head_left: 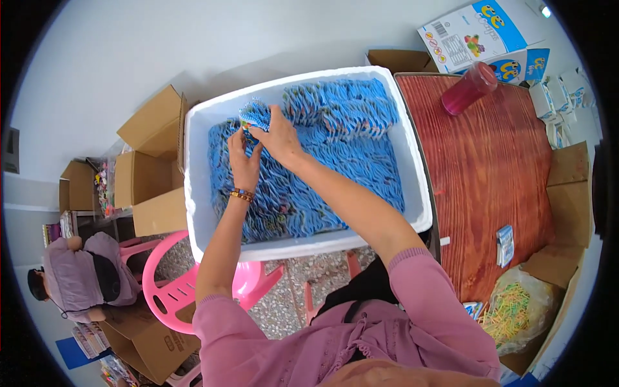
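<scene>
Basically, both hands are on a bunch of blue packets (pixel 255 115), held over the upper-left part of the white foam box (pixel 322 246), w/ the loose packets (pixel 367 164) lying below in wavy rows. Left hand (pixel 244 158) grips low & from the left, fingers curled in; right hand (pixel 278 137) has the right side, thumb on the near face, fingers bent round toward the far side. So both pinch the bunch, nothing spread; can't tell how hard, or what the hidden fingertips do. Looks like a gather-and-square-up step, imo. To do it well: keep pressure even, i.e. firm enough that no packet slips out, but not so tight the thin packs crease. Line up the zigzag ends w/ light taps, thumbs flat vs. digging in. Stay above the box so any strays drop back in. Prob. slippery film, so small bunches > big ones. Also watch the bracelet (pixel 242 195) on the left wrist, as it could snag edges if that hand dips low.
</scene>
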`<state>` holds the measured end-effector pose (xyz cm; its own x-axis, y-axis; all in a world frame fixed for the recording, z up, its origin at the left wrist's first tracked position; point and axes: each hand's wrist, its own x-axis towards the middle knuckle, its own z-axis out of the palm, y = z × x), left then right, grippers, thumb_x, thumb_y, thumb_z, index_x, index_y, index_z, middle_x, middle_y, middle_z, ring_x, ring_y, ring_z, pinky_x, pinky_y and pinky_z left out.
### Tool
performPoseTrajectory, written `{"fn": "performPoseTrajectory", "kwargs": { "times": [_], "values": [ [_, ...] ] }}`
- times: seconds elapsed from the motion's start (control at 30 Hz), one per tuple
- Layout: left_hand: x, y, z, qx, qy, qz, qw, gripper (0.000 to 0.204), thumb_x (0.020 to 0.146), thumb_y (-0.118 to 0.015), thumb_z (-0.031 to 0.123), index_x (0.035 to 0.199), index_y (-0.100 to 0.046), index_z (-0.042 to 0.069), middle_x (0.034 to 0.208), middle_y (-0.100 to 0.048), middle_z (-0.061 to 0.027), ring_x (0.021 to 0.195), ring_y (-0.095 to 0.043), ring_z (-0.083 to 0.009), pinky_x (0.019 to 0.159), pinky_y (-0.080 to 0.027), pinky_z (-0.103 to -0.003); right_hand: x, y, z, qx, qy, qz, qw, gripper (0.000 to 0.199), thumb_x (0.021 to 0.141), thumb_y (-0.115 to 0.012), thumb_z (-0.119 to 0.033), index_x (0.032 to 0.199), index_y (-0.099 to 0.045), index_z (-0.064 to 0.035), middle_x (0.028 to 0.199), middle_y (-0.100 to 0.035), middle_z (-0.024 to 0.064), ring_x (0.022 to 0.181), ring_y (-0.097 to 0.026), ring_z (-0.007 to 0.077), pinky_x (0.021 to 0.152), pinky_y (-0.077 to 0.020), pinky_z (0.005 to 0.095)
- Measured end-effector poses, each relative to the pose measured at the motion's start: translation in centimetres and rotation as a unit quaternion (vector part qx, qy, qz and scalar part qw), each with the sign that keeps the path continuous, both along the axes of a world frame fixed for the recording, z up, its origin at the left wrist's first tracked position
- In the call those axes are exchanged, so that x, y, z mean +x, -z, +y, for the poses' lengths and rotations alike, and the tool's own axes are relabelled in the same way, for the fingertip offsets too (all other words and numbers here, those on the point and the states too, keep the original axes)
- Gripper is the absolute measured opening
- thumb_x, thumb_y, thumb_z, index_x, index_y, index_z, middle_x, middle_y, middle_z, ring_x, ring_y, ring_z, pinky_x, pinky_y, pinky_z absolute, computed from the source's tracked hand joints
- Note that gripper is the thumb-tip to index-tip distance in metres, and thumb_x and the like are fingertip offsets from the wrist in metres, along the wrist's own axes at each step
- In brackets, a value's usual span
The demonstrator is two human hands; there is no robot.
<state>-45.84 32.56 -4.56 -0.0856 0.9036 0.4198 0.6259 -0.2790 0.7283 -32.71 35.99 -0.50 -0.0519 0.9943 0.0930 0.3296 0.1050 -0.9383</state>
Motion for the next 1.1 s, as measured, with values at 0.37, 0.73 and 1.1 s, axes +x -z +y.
{"fn": "performPoseTrajectory", "kwargs": {
  "times": [0.37,0.73,1.1],
  "values": [
    [-1.2,7.5,7.3,-0.029,0.064,-0.002,0.998,0.059,0.077,-0.065,-0.002,0.132,-0.043,-0.001,0.121,-0.052,-0.0193,0.110,-0.053,-0.0354,0.093,-0.044,-0.038,0.4,3.3,4.6,-0.087,-0.043,-0.103,0.990,0.069,0.086,-0.063,-0.027,0.129,-0.026,0.0129,0.130,-0.040,0.0375,0.120,-0.045,0.0477,0.099,-0.0404,0.0469],
    [0.2,6.4,7.1,-0.050,0.072,-0.100,0.991,0.076,0.079,-0.071,0.004,0.142,-0.030,-0.003,0.131,-0.049,-0.0183,0.120,-0.052,-0.0280,0.101,-0.043,-0.035,1.9,2.1,2.5,0.139,-0.021,-0.245,0.959,0.060,0.084,-0.060,-0.009,0.135,-0.033,0.0068,0.143,-0.030,0.0280,0.131,-0.035,0.0426,0.103,-0.0410,0.0446],
    [2.2,6.6,7.1,-0.027,-0.022,-0.015,0.999,0.072,0.075,-0.078,0.012,0.133,-0.039,-0.006,0.118,-0.051,-0.0211,0.108,-0.052,-0.0328,0.093,-0.044,-0.037,5.1,6.9,2.6,0.172,-0.118,-0.234,0.950,0.021,0.087,-0.046,-0.008,0.102,-0.057,0.0022,0.101,-0.061,0.0219,0.097,-0.059,0.0391,0.082,-0.0499,0.0473]
  ]
}}
